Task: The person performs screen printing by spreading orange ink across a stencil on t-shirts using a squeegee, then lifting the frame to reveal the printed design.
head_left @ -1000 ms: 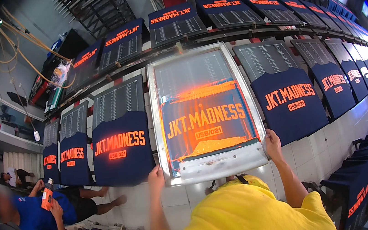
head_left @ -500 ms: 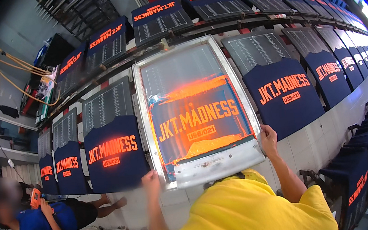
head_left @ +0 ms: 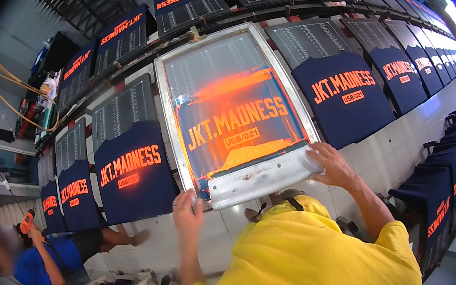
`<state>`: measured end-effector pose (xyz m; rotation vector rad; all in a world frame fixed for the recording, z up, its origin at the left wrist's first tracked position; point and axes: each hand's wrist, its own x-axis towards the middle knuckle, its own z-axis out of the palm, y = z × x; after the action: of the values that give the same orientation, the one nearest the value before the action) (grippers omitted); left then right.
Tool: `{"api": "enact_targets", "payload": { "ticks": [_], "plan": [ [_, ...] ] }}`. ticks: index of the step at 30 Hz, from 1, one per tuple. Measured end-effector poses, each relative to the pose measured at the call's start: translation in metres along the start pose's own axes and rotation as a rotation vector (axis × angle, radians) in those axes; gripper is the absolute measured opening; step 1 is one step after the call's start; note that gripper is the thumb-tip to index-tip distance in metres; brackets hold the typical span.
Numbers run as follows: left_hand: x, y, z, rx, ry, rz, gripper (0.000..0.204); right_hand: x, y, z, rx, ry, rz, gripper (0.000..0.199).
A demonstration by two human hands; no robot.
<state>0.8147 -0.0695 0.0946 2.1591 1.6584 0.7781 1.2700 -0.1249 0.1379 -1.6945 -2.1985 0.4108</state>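
A silver-framed printing screen [head_left: 284, 83] lies over a platen in front of me, its mesh streaked with orange ink. Dark blue and large orange lettering show through it. Across its near end rests a wide metal squeegee [head_left: 261, 181], with a thick bank of orange ink [head_left: 258, 152] along its far side. My right hand [head_left: 332, 167] is closed around the squeegee's right end. At the screen's near left corner is my left hand [head_left: 187, 211], slightly blurred, fingers raised and apart; whether it touches the frame is unclear.
Navy shirts with orange print [head_left: 131, 168] lie on platens left and right, with another row [head_left: 191, 2] beyond the rail. More printed shirts [head_left: 439, 196] hang at the lower right. A person in blue [head_left: 41, 265] holds an orange tool [head_left: 27, 220] at the left.
My right hand has moved from the screen frame's right side onto the squeegee's end. My left hand's fingers have opened at the near left corner. The whole view has shifted slightly.
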Motion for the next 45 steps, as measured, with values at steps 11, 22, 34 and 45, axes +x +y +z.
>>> {"api": "enact_targets", "payload": {
  "ticks": [11,22,34,45],
  "plan": [
    [0.049,0.058,0.017,0.225,-0.476,0.182,0.049,0.041,0.008,0.005,-0.192,-0.130,-0.095,0.048],
    [0.051,0.049,0.034,0.225,-0.227,0.201,0.036,0.043,0.016,0.029,-0.151,0.110,-0.105,0.027],
    [0.050,0.040,0.038,0.244,-0.176,0.220,0.039,0.046,0.011,0.020,-0.137,0.088,-0.099,0.034],
    [0.052,0.024,0.065,0.244,-0.034,0.353,0.034,0.054,0.029,0.038,-0.170,0.120,-0.117,0.032]
  ]
}}
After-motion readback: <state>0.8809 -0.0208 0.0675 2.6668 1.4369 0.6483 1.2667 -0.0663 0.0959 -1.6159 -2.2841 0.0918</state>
